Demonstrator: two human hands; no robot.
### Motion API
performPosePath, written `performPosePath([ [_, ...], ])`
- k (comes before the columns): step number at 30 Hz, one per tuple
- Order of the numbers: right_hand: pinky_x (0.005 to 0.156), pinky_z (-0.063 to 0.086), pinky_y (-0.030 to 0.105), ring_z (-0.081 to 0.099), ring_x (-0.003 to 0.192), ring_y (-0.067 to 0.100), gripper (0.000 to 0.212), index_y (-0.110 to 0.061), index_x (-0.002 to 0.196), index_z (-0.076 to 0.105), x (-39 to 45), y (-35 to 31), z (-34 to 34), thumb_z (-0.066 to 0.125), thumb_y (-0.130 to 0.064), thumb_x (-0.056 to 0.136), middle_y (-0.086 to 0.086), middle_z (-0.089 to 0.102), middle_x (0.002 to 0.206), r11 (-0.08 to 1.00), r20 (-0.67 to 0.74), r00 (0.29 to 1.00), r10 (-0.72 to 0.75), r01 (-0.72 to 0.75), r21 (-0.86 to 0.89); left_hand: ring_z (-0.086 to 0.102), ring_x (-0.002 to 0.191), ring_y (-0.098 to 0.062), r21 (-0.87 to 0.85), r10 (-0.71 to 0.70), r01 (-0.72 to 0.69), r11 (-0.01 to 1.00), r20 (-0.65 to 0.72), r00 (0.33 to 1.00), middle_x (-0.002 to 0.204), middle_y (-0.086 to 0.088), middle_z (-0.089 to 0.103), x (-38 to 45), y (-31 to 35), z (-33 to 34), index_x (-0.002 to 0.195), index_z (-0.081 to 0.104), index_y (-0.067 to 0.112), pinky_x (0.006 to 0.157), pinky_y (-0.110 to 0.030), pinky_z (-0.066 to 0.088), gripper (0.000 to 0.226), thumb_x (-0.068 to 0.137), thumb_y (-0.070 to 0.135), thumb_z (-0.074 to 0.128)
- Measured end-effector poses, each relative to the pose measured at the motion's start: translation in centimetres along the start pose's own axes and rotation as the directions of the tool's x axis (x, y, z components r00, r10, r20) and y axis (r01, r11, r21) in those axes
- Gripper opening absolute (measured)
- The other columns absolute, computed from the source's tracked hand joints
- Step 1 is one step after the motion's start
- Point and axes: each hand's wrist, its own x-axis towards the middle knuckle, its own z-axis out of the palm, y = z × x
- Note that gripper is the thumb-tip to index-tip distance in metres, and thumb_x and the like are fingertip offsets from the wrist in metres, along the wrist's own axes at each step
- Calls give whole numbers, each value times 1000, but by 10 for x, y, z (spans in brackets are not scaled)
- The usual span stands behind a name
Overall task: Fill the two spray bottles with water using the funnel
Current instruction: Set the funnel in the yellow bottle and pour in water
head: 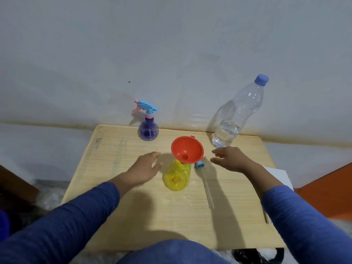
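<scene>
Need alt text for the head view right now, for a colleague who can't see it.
A red funnel sits in the open yellow spray bottle mid-table, with both open hands, left and right, either side. Behind stand a capped water bottle and a purple spray bottle.

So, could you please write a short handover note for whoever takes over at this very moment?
Hands: left hand and right hand open, holding nothing, either side of the yellow spray bottle.
Things: red funnel sits in the yellow bottle's neck; its spray head with tube lies on the table beside it. Purple spray bottle stands at the back, head on. Water bottle is capped, partly full.
Done: funnel placed.
Left: uncap, pour; purple bottle's fill level unclear.
</scene>
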Motion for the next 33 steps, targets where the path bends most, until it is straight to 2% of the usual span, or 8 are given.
performPosePath([
  [3,96,38,27,50,122,22,48,-10,131,52,11,3,-11,53,-40,92,8,56,132,986,56,996,66,-57,-156,44,128,-28,186,-79,60,981,95,992,137,-11,50,24,12,-39,136,42,7,102,-29,32,45,97,29,44],
  [6,93,39,28,52,118,26,47,-9,127,56,17,5,-35,53,-39,92,10,57,129,962,28,992,121,-110,-251,50,116,-30,374,-29,-13,928,105,994,125,-13,55,53,37,-73,121,54,2,94,-33,37,38,96,28,40],
  [10,93,42,31,53,114,27,47,-7,124,56,19,14,-82,57,-38,89,11,58,126,949,-95,978,184,-202,-241,42,126,-28,543,50,-92,835,91,995,139,-8,48,84,101,-109,138,40,10,103,-35,33,50,97,39,40],
  [15,85,42,34,47,90,23,41,-8,109,58,16,25,-154,56,-43,88,9,56,109,919,-234,943,234,-294,-263,38,131,-28,620,205,-222,753,100,974,142,-7,45,122,189,-124,141,36,9,108,-39,32,59,95,45,41],
  [18,79,42,35,48,90,24,36,-8,103,59,10,29,-191,55,-41,88,6,54,103,917,-350,900,260,-344,-202,37,131,-27,590,269,-264,763,81,960,142,-7,44,131,241,-120,141,34,10,108,-41,34,60,94,46,41],
  [24,102,40,36,44,126,25,51,-11,131,52,12,30,-223,55,-42,90,7,56,129,977,-506,849,153,-206,-50,43,125,-27,480,321,-315,819,72,944,137,-10,46,154,295,-86,139,36,7,101,-36,38,67,90,51,48],
  [29,90,39,27,55,112,23,44,-14,120,59,37,43,-211,64,-39,84,6,64,119,995,-535,838,104,-81,66,46,121,-26,273,317,-320,907,57,947,135,-11,47,168,303,-53,139,33,9,90,-33,39,72,86,51,57],
  [33,79,39,21,61,96,19,42,-11,111,63,43,50,-192,73,-34,78,6,68,108,966,-644,757,111,70,248,46,121,-23,-39,317,-319,947,-41,948,137,-7,44,171,289,-33,135,33,14,84,-26,37,71,79,40,70],
])
